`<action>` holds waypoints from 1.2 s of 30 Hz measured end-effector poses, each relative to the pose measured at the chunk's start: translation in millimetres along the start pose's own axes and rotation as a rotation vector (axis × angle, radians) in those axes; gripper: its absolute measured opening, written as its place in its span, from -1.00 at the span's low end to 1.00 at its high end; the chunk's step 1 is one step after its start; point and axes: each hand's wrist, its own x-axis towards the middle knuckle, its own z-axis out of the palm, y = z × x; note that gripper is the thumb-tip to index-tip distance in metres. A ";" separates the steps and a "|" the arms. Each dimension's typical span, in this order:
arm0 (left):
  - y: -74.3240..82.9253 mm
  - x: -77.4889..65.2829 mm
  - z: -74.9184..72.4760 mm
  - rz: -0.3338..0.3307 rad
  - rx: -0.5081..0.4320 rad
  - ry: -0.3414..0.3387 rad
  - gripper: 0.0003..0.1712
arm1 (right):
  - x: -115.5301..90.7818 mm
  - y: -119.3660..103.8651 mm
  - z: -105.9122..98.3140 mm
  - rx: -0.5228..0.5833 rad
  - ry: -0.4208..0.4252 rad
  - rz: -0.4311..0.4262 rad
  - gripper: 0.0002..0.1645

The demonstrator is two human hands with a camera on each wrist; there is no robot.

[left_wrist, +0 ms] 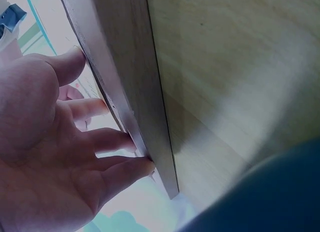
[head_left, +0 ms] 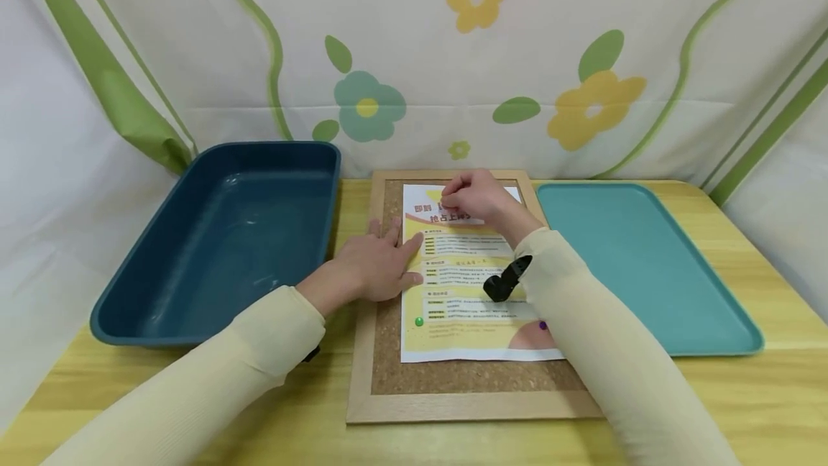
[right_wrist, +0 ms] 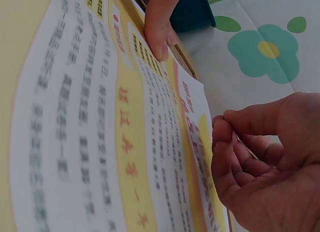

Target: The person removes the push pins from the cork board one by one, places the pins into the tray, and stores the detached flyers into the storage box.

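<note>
A printed sheet (head_left: pixel 479 344) with yellow, white and pink areas lies on a wood-framed cork board (head_left: pixel 446 380). One green pushpin (head_left: pixel 419 321) sits at its lower left, one purple pushpin (head_left: pixel 543 325) at its lower right. My left hand (head_left: pixel 375 265) spreads its fingers over the board's left side, thumb and index finger on the sheet's edge. Over the top of the sheet is my right hand (head_left: pixel 479 198), fingers curled. In the right wrist view, this hand's thumb and index fingertips (right_wrist: pixel 222 117) meet; I cannot tell whether something small is between them.
A deep dark-blue basin (head_left: pixel 259 236) stands left of the board on the wooden table (head_left: pixel 789 380). To the right lies a flat teal tray (head_left: pixel 647 272), close beside the board's frame. A white curtain (head_left: pixel 427 56) with printed flowers hangs behind everything.
</note>
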 end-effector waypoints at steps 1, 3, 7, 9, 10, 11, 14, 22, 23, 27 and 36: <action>0.5 0.4 0.0 -0.001 -0.003 -0.002 -0.13 | -1.2 1.1 -2.7 -0.011 0.008 -0.004 -0.78; 1.4 0.9 -0.2 -0.003 -0.006 -0.004 -0.12 | -3.4 3.2 -7.9 -0.034 0.018 -0.015 -0.74; 3.1 1.2 -1.0 -0.007 -0.008 -0.004 -0.12 | -9.6 7.4 -18.2 -0.080 0.037 -0.029 -0.72; 3.5 1.2 -1.3 -0.010 -0.007 -0.003 -0.13 | -13.2 9.1 -22.5 -0.102 0.047 -0.035 -0.72; 3.6 1.0 -1.4 -0.011 -0.006 -0.004 -0.13 | -14.5 9.8 -24.6 -0.108 0.057 -0.035 -0.72; 3.6 1.1 -1.3 -0.012 -0.006 -0.003 -0.13 | -15.4 10.7 -26.6 -0.107 0.065 -0.035 -0.72; 3.5 1.2 -1.1 -0.013 -0.006 0.000 -0.13 | -18.6 13.2 -31.6 -0.094 0.072 -0.029 -0.71; 3.0 0.5 -0.3 -0.002 -0.011 0.011 -0.13 | -26.6 21.1 -44.5 -0.014 0.076 0.002 -0.68; 2.9 0.4 -0.2 -0.002 -0.012 0.010 -0.13 | -27.2 22.3 -45.6 -0.009 0.080 -0.002 -0.67; 2.7 -0.1 -0.9 -0.007 -0.009 0.011 -0.13 | -29.4 27.2 -49.2 -0.005 0.091 -0.014 -0.66; 4.1 0.4 -0.7 -0.007 -0.015 0.007 -0.13 | -34.7 36.9 -59.4 0.048 0.089 -0.045 -0.64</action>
